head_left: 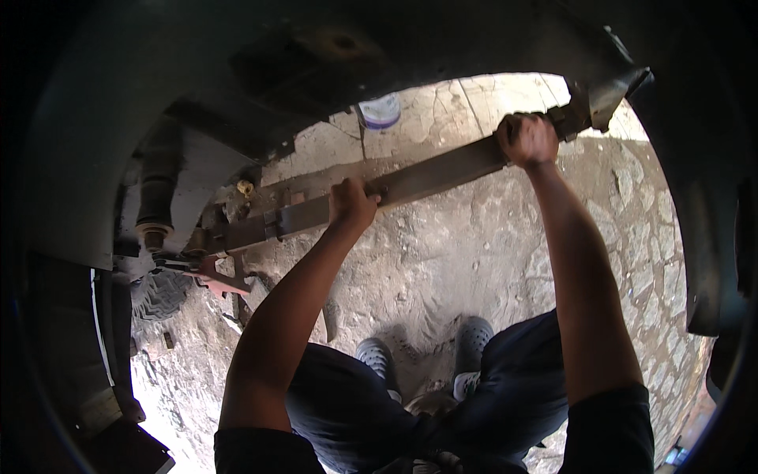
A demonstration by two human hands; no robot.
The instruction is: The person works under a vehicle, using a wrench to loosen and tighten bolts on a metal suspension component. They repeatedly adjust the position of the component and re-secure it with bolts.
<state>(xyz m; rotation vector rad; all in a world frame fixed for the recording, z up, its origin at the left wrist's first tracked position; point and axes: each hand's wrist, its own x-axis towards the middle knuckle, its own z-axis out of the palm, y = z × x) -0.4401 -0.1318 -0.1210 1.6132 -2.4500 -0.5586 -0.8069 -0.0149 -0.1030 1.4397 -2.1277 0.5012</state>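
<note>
A long dark metal leaf spring runs slantwise across the view, from the lower left up to a bracket at the upper right. Near its middle, my left hand is closed around it, with the fingers over the far edge. Further right, close to the bracket, my right hand is wrapped over the same spring; its fingers are slightly blurred. A metal clip band circles the spring left of my left hand. How the spring's left end is joined is hard to make out in the shadow.
Dark vehicle bodywork arches overhead and down both sides. A black cylindrical damper hangs at left, above a knobbly tyre and a red metal piece. Beyond the spring stands a white and purple bucket. The ground is dusty and stony.
</note>
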